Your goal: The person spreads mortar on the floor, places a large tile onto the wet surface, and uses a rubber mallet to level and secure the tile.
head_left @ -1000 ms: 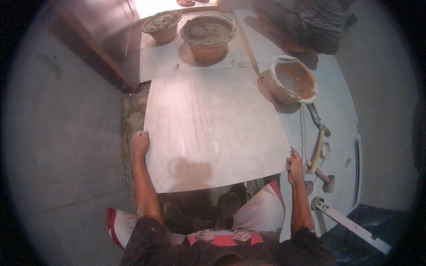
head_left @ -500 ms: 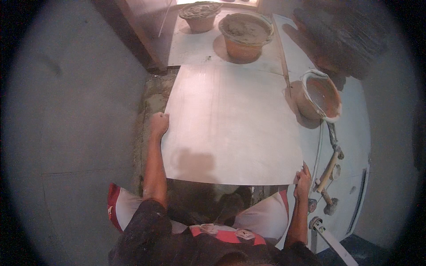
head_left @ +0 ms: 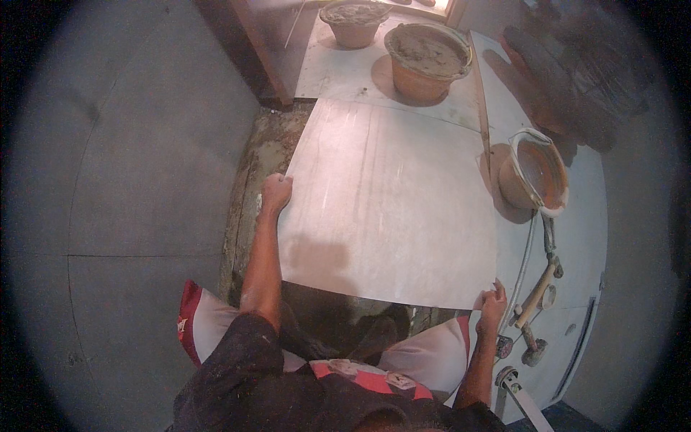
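Observation:
My left hand (head_left: 277, 191) is closed on the left edge of a large pale tile (head_left: 389, 198), and my right hand (head_left: 494, 306) grips its near right corner, a finger raised along the edge. The tile's near edge lies above the dark gap in front of my legs. A rough grey strip of bed (head_left: 252, 158) shows along its left side. Right of the tile stand a bucket with a white rim (head_left: 515, 183) and, below it, a wooden-handled tool (head_left: 535, 302), a mallet (head_left: 533, 349) and a level (head_left: 531, 410).
Two mortar-filled buckets (head_left: 425, 83) (head_left: 353, 36) stand beyond the tile, near a wooden door frame (head_left: 263, 65) and bright opening. A dark wrinkled mass (head_left: 576, 86), unclear, is at upper right. A large grey tiled surface (head_left: 144, 201) takes up the left side.
The view has turned, so buckets, tile and tools appear further right and rotated slightly clockwise. Both hands keep their grip on the tile; whether it shifted on the floor I cannot tell.

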`<action>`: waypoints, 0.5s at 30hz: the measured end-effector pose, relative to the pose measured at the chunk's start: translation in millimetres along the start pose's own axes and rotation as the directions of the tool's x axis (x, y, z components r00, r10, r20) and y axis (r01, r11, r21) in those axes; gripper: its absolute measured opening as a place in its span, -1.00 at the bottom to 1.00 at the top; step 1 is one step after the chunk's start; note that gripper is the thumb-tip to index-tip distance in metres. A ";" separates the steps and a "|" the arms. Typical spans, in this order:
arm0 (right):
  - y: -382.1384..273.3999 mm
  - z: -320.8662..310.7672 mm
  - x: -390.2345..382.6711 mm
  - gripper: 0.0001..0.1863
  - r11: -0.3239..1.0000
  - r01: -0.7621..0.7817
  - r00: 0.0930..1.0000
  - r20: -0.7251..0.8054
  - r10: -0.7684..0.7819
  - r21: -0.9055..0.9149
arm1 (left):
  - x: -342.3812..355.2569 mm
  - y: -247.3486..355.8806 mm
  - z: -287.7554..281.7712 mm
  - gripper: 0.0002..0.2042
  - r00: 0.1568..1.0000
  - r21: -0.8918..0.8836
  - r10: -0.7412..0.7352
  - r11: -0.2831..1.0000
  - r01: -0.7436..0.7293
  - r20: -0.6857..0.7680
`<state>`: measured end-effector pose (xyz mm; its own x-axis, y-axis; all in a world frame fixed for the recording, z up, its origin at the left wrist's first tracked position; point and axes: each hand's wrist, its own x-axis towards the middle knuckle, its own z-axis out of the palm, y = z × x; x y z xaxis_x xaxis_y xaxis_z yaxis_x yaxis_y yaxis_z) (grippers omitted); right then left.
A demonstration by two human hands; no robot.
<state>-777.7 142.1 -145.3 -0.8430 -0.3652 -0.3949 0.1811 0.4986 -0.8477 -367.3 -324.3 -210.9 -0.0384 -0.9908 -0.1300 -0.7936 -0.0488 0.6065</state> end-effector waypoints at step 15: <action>38.3 11.7 -35.0 -0.84 0.574 -0.369 0.872 0.057 0.487 0.732 | 30.1 -66.8 13.1 -0.61 0.997 -0.157 0.018 0.987 -0.029 -0.076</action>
<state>-735.3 164.7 -168.1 -0.6176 -0.1207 -0.7772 0.7851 -0.1545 -0.5998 -323.4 -349.2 -265.6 -0.0059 -0.9982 -0.0593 -0.6872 -0.0390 0.7254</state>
